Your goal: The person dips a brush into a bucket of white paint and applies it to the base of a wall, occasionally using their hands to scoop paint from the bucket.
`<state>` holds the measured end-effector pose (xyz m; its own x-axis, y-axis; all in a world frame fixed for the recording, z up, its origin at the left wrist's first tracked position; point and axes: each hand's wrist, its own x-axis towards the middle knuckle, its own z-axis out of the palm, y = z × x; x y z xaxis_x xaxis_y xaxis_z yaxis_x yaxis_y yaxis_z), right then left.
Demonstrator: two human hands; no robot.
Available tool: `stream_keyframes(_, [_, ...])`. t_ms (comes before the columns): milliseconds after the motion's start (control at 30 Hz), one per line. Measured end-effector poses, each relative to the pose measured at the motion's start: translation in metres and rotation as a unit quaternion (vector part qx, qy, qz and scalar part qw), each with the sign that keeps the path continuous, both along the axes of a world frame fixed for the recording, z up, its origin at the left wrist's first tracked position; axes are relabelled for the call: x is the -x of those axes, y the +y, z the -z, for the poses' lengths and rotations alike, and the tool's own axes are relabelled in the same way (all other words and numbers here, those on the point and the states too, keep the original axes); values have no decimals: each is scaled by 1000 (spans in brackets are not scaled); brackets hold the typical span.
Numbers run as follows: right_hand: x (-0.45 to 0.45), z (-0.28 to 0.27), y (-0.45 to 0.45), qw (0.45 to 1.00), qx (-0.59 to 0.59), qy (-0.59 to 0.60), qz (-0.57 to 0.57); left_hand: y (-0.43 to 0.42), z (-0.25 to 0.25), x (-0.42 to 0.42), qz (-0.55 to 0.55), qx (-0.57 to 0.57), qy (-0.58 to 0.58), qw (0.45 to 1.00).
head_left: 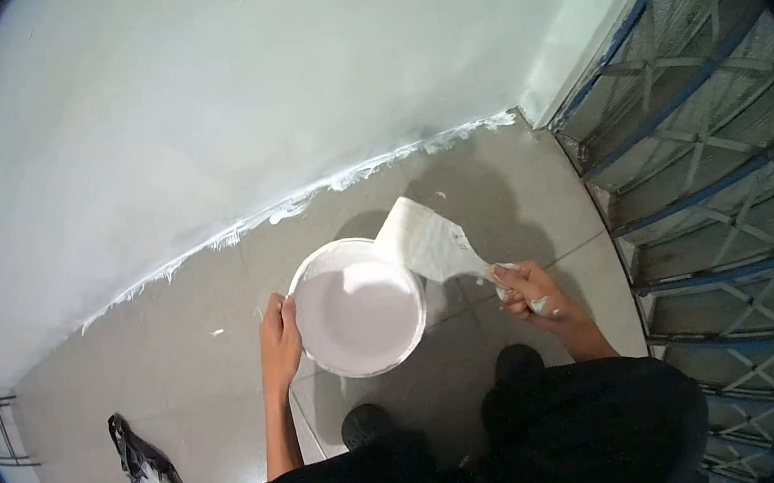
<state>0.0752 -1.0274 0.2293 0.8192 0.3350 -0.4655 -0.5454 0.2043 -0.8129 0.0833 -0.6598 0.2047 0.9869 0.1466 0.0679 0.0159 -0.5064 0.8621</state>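
my left hand [281,335] clasps one side of the bucket [332,259], my right hand [535,296] wraps the brush [427,242]; lopsided support could slop paint [358,326] onto the floor [200,358].

1. Left hand [281,338] grips the left rim of a white bucket [312,269] with pale paint [358,321] inside.
2. Right hand [538,297] holds a wide brush [425,242] by its handle, its head at the bucket's far right rim.
3. Far side: white wall [201,119], its foot edged with white smears [283,212].
4. Right: metal gate [710,143].
5. Near left: black bag [134,451] on the floor [197,330].
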Motion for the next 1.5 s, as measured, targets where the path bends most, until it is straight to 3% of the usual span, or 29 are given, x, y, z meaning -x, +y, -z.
stream_keyframes(200, [-24, 8, 11, 994, -64, -3, 83, -12, 9, 20, -50, -43, -1, 998])
stream_keyframes(467, [-155, 109, 2, 982, -98, -3, 163, -34, 16, 37, -87, 17, -11, 996])
stream_keyframes(533, [-174, 116, 3, 980, -114, 7, 161, -34, 13, 37, -85, 23, -19, 996])
stream_keyframes(633, [-190, 125, 12, 987, -39, -31, 154, -36, 9, 38, -80, 28, -20, 996])
stream_keyframes(933, [-206, 137, 31, 978, -75, -37, 191, -33, 15, 38, -80, 24, -15, 996])
stream_keyframes(1133, [-214, 118, 30, 977, -74, -37, 195, -32, 14, 39, -76, 14, -10, 997])
stream_keyframes(1333, [-196, 69, 13, 967, -173, -31, 187, -35, 11, 38, -77, 39, -13, 996])
stream_keyframes(1500, [-151, 41, -3, 974, -58, -112, 186, -34, 11, 37, -82, 37, -5, 996])
